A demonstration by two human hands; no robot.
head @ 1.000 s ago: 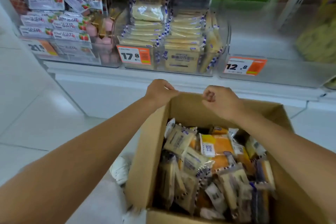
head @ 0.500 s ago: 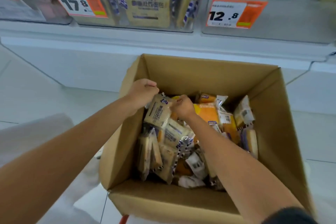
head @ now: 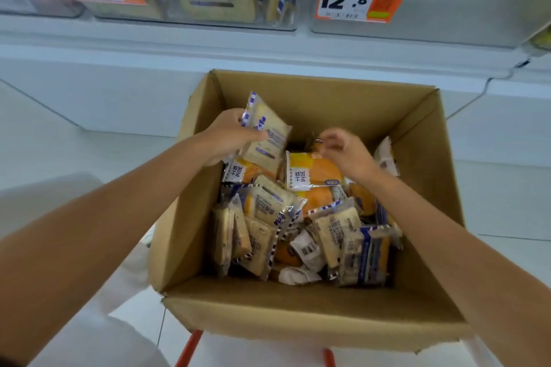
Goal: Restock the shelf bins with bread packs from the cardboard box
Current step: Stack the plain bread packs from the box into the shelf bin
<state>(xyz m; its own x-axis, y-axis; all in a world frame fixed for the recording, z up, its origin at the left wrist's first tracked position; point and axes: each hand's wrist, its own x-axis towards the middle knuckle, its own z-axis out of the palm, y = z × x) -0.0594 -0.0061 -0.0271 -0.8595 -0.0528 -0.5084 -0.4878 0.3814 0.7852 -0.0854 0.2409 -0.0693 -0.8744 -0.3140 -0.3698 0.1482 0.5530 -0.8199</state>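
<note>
Since 0.5 s ago my left hand [head: 229, 135] has lifted 1 bread pack [head: 267, 131], gripped, just above the cardboard box [head: 328, 89]. My right hand [head: 348, 153] curls over an orange pack [head: 317, 171]; whether it grips, I cannot tell. Early stage, I judge: many packs remain boxed, and the shelf bin [head: 462, 9] is not yet reached.

Left hand [head: 229, 135] grips bread pack [head: 264, 131] over cardboard box [head: 298, 307] — right hand [head: 347, 152] pinches orange pack [head: 316, 171].

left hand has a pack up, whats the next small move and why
Probably raise the left hand with its pale pack to the bin of matching packs above. It is held above the others in the box, and the right hand is blurred, grip unclear.
</note>
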